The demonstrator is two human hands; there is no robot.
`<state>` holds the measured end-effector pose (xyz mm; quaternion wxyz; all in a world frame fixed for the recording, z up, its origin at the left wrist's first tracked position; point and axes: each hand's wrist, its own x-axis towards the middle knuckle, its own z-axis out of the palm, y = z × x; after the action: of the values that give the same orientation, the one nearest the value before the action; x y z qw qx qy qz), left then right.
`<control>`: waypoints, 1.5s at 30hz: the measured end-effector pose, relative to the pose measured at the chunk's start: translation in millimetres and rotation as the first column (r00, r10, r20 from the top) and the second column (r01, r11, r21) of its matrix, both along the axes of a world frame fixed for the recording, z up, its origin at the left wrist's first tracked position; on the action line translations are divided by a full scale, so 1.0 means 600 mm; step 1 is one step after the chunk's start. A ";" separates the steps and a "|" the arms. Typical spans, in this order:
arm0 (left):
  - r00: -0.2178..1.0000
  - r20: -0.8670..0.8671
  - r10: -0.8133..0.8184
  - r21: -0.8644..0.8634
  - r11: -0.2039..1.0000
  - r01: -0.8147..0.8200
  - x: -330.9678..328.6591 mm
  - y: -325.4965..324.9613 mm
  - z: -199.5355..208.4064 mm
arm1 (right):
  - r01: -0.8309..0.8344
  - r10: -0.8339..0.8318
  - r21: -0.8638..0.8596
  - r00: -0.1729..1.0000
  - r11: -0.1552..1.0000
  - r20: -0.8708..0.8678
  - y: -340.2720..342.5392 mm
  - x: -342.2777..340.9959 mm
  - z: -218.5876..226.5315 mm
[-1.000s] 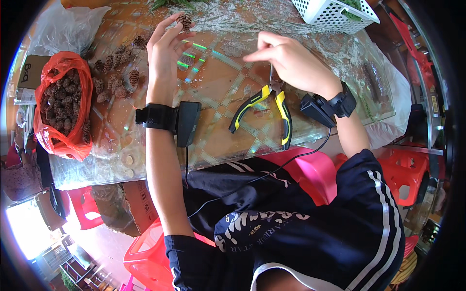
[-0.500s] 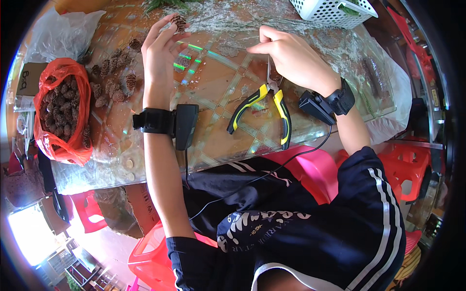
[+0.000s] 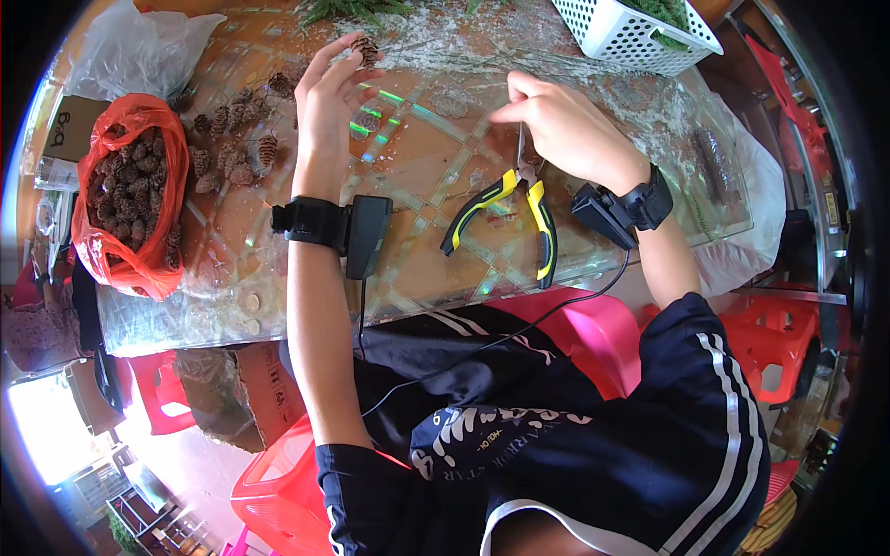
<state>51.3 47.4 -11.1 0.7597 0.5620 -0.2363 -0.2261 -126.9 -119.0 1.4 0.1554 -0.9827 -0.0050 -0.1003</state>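
My left hand point(image 3: 324, 97) is raised over the far left of the table. Its fingertips hold a brown pine cone point(image 3: 364, 51) on the side facing the other hand. To the right, my right hand point(image 3: 570, 130) has its thumb and forefinger pressed together, pointing left; whatever is between them is too thin to make out. Just below that hand lie pliers point(image 3: 527, 173) with yellow and black handles spread apart, their jaws partly hidden by it. Several loose pine cones point(image 3: 268, 150) are scattered left of my left wrist.
A red plastic bag point(image 3: 174, 218) full of pine cones stands at the left table edge, beside a clear plastic bag point(image 3: 139, 51) and a cardboard box point(image 3: 69, 130). Green sprigs point(image 3: 352, 9) and a white perforated basket point(image 3: 612, 42) are at the back. White powder streaks the glass-like tabletop point(image 3: 417, 269).
The view has shifted slightly. Both hands have come a little nearer and to the right, keeping the same grips. The pine cone remains in my left fingertips.
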 end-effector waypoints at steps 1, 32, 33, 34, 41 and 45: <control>1.000 0.000 -0.001 0.000 1.000 0.001 0.000 0.000 0.000 | -0.001 0.001 -0.001 1.000 1.000 0.001 0.000 0.001 0.000; 0.977 -0.037 -0.208 -0.055 0.977 0.206 -0.008 -0.008 -0.002 | -0.028 -0.143 0.409 0.913 0.912 0.382 -0.015 0.014 0.011; 0.977 -0.023 -0.214 -0.032 0.976 0.213 -0.011 -0.008 0.001 | -0.027 -0.144 0.407 0.912 0.913 0.383 -0.014 0.015 0.011; 0.975 -0.008 -0.220 -0.008 0.975 0.220 -0.014 -0.008 0.003 | -0.020 -0.145 0.398 0.914 0.917 0.379 -0.013 0.015 0.011; 0.971 0.066 -0.228 0.058 0.973 0.224 -0.021 -0.011 0.006 | 0.008 -0.149 0.373 0.924 0.928 0.351 -0.010 0.014 0.012; 0.968 0.071 -0.242 0.046 0.970 0.239 -0.020 -0.009 0.007 | 0.004 -0.139 0.355 0.923 0.935 0.358 -0.011 0.015 0.011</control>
<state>39.1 41.7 -6.6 0.7067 0.5512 -0.3274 -0.2993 -118.0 -125.5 8.3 0.3187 -0.9015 0.0194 -0.2922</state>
